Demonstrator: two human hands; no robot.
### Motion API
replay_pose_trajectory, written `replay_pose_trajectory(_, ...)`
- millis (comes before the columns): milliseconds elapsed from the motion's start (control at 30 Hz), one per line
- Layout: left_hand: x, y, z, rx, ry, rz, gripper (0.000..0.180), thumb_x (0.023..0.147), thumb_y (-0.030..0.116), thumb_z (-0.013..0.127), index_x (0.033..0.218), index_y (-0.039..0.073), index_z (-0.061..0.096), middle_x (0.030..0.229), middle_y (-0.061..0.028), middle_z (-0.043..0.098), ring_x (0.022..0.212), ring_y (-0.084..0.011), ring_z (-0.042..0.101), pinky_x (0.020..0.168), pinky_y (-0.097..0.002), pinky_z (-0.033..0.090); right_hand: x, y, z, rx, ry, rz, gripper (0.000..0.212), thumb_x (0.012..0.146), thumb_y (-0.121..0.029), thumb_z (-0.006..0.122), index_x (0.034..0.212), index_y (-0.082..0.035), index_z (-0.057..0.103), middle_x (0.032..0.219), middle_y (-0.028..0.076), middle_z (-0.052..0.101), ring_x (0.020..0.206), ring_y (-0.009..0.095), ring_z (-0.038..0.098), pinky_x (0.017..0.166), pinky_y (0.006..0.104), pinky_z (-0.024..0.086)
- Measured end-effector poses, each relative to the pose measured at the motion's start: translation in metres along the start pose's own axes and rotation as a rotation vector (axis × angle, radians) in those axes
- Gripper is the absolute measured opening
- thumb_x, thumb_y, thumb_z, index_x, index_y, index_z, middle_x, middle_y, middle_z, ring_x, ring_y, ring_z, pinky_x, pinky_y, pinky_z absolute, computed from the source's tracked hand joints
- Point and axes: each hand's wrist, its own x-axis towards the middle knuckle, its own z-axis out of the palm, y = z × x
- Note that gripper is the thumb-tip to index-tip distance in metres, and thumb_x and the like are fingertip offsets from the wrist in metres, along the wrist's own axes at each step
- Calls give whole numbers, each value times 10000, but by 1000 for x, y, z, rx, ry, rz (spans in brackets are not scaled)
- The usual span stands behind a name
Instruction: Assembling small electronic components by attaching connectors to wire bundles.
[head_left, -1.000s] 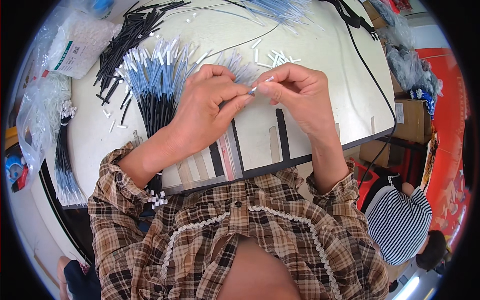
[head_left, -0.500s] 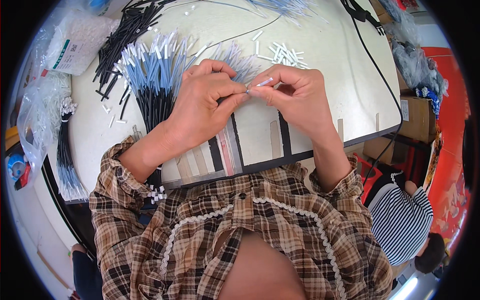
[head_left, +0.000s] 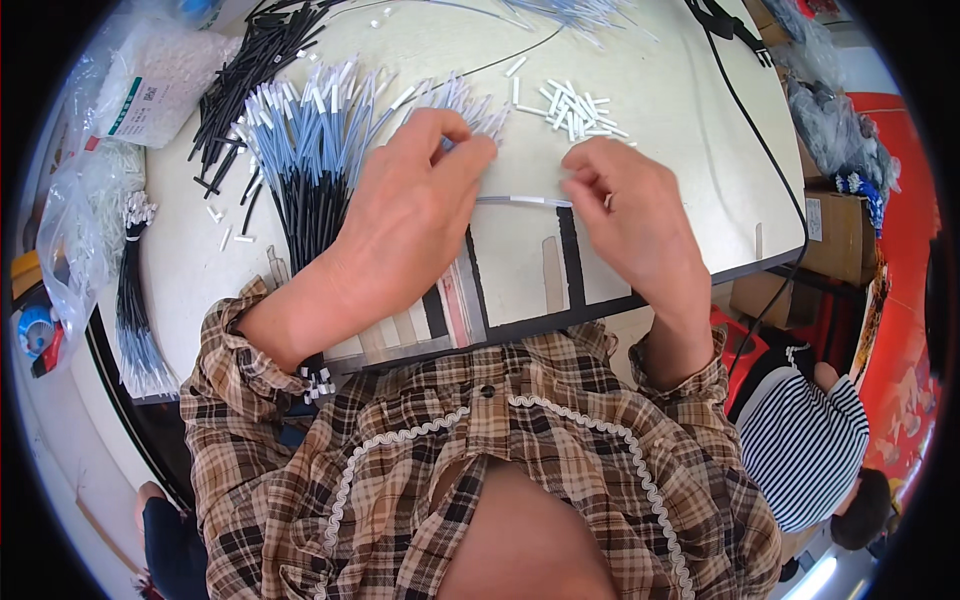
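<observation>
Between left hand and right hand: wire with white sleeve; sleeving step looks about done. Both hands loosely curled, can't tell if either pinches. Next move calls for light grip.

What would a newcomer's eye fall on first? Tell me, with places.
Probably the big fan of wires, blue above and black below, just left of the left grip. Next, the heap of white tubes beyond the right grip, with a thin pale strand stretching between the two grips. Then the bright red panel at the far right and the striped shirt at lower right.
</observation>
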Motion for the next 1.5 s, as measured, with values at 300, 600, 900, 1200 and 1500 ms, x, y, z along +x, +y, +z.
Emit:
replay_pose_trajectory(300, 6, 0, 4, 5, 12, -33, 276, 799, 46, 652, 1055, -2, 563, 798, -140, 582, 719, -311, 586, 632, -382, 474, -10, 13, -13, -89, 33, 22, 200, 770, -27, 670, 955, 12, 605, 852, 117, 596, 586, 197, 540, 565, 293, 450)
replay_pose_trajectory(600, 7, -3, 4, -301, 37, -104, 243, 861, 51, 634, 1097, -1, 621, 796, -57, 569, 645, -100, 496, 550, -232, 406, 7, 21, 0, -187, 149, -33, 157, 785, -8, 620, 938, 15, 594, 855, 130, 592, 639, 209, 562, 596, 315, 448)
replay_pose_trajectory(900, 13, -3, 1, -637, -89, -301, 258, 958, 188, 542, 1124, 20, 648, 735, 25, 529, 588, -30, 406, 512, -187, 347, 22, 19, 0, 395, 78, 4, 111, 868, -25, 580, 970, 14, 597, 832, 58, 626, 719, 120, 594, 638, 255, 473)
replay_pose_trajectory(1200, 8, -7, 12, -664, -66, -276, 254, 949, 225, 562, 1017, 16, 690, 745, 11, 608, 619, -27, 457, 528, -183, 358, 30, 10, 3, 989, 170, -33, 117, 897, -79, 604, 970, 10, 587, 964, 178, 675, 832, 168, 670, 736, 255, 534)
replay_pose_trajectory(1500, 8, -3, 6, -693, -116, -349, 255, 949, 223, 566, 994, 4, 688, 703, 25, 565, 608, -22, 428, 526, -180, 343, 30, 10, 2, 1019, 69, 49, 113, 854, -73, 655, 905, 24, 625, 854, 118, 689, 770, 136, 667, 665, 235, 541)
